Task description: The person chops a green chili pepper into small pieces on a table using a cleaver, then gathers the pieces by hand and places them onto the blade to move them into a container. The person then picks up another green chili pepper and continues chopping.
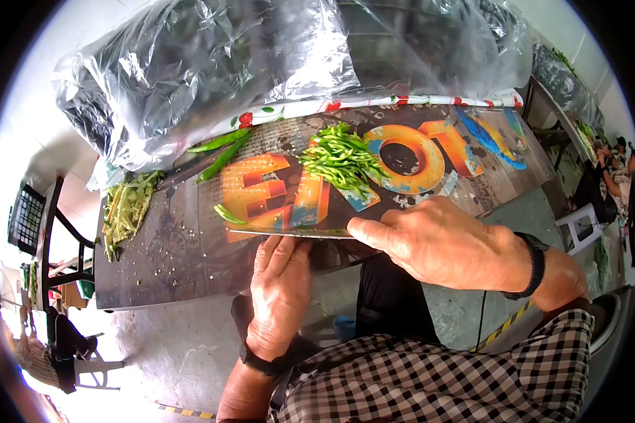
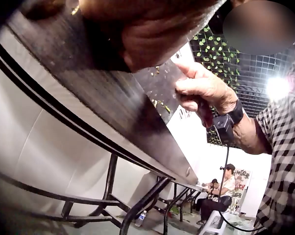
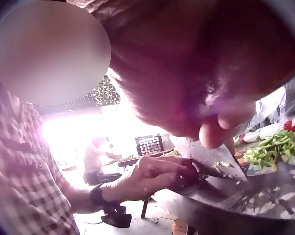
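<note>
My right hand (image 1: 437,243) grips a knife with a broad blade (image 3: 213,159), its handle hidden in the fist. In the head view the blade shows as a thin line (image 1: 289,233) along the tabletop near its front edge. Fingertips of my left hand (image 1: 281,285) rest right behind the blade; in the right wrist view they bend down to the table (image 1: 190,278). I cannot tell whether they pinch anything. Cut green pepper pieces (image 1: 228,213) lie just past the blade's left end. Further back sits a pile of sliced green pepper (image 1: 340,158).
Whole green peppers (image 1: 224,156) lie at the back left. A heap of pale green scraps (image 1: 128,208) is at the table's left end. Crumpled clear plastic (image 1: 289,56) covers the back. Another table (image 1: 561,116) and a white stool (image 1: 582,227) stand at right.
</note>
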The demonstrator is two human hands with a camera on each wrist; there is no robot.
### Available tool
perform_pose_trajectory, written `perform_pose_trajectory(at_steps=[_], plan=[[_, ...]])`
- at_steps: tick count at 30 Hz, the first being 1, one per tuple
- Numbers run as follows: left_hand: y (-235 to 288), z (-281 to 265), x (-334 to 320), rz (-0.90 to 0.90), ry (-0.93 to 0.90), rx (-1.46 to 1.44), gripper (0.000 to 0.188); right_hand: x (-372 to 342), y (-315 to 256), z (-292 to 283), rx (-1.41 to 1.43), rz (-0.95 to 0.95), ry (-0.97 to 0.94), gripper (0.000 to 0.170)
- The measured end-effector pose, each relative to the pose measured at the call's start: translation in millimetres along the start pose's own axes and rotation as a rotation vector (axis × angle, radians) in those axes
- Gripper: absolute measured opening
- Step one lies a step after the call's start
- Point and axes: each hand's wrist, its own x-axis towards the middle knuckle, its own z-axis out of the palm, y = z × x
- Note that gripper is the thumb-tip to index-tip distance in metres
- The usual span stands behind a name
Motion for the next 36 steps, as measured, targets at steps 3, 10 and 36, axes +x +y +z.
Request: perform_pose_trajectory(at_steps=[3, 10, 36], plan=[[-0.7, -2.1, 0.3, -0.009, -0.017, -0.022, 0.027, 2.2, 0.7, -0.8, 0.004, 0.009, -0.013, 0.039], [0.7, -5.6, 3.6, -0.077, 0.021, -0.158, 0.023, 2.6, 8.7, 7.1, 0.134, 0.084, 0.081, 0.02], [5.8, -16.5, 11.0, 0.037, -0.156, 0.034, 0.032, -8.4, 4.3, 6.6, 0.018, -0.018, 0.152, 0.022]])
